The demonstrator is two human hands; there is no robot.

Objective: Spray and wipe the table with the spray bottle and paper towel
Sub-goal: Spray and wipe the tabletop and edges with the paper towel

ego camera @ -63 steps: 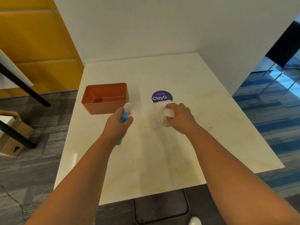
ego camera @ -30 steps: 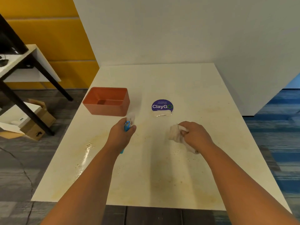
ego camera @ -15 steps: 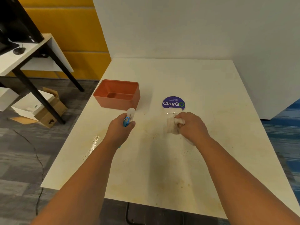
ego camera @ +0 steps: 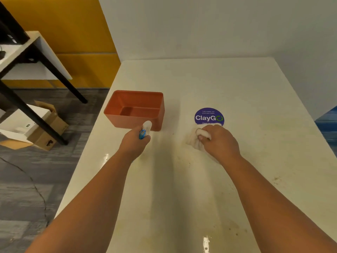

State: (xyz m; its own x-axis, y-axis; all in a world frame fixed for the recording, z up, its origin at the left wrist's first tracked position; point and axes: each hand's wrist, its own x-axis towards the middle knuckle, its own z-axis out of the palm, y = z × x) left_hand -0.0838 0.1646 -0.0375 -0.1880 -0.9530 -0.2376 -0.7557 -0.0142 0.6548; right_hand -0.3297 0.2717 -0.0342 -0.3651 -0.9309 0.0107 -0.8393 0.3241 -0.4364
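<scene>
The right hand [ego camera: 219,141] grips a crumpled white paper towel [ego camera: 194,140] against the stained cream desk [ego camera: 255,99], best pressed flat over the specks, while the left hand [ego camera: 135,143] holds the blue spray bottle [ego camera: 144,131].

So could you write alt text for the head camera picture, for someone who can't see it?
A person's right hand presses a crumpled paper towel onto a stained cream table below a purple ClayGo sticker. The left hand grips a spray bottle in front of an empty orange bin.

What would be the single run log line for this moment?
left hand: grips blue spray bottle | right hand: presses crumpled white paper towel on cream table | near: purple round sticker, orange plastic bin
</scene>
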